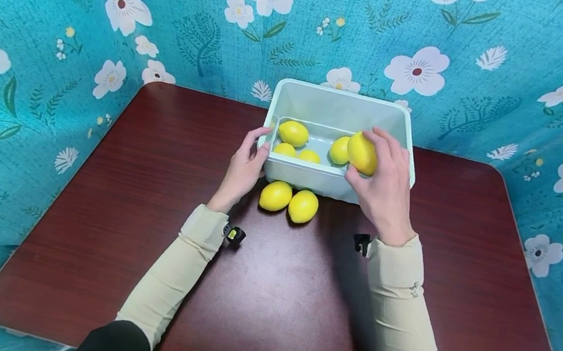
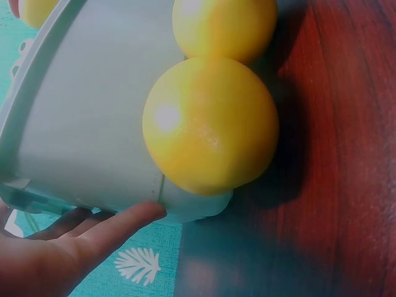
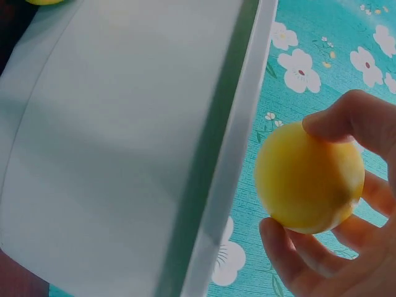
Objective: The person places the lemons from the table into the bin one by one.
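Observation:
A pale grey-green plastic bin (image 1: 308, 174) stands at the table's back edge with several lemons inside, one of them (image 1: 293, 133) near its left wall. My left hand (image 1: 244, 168) holds the bin's front left corner, its fingers along the outside wall and the thumb at the rim. Between thumb and fingertips, my right hand (image 1: 388, 183) grips a lemon (image 3: 309, 179) over the right part of the bin, above the front rim. Two more lemons, a left one (image 1: 276, 196) and a right one (image 1: 303, 207), lie side by side on the table against the bin's front.
The dark red-brown table (image 1: 267, 291) has rounded back corners. Teal floral cloth (image 1: 320, 34) hangs behind it and down both sides, close behind the bin. A small dark camera (image 1: 235, 235) sits on the left wrist, another (image 1: 361, 244) on the right.

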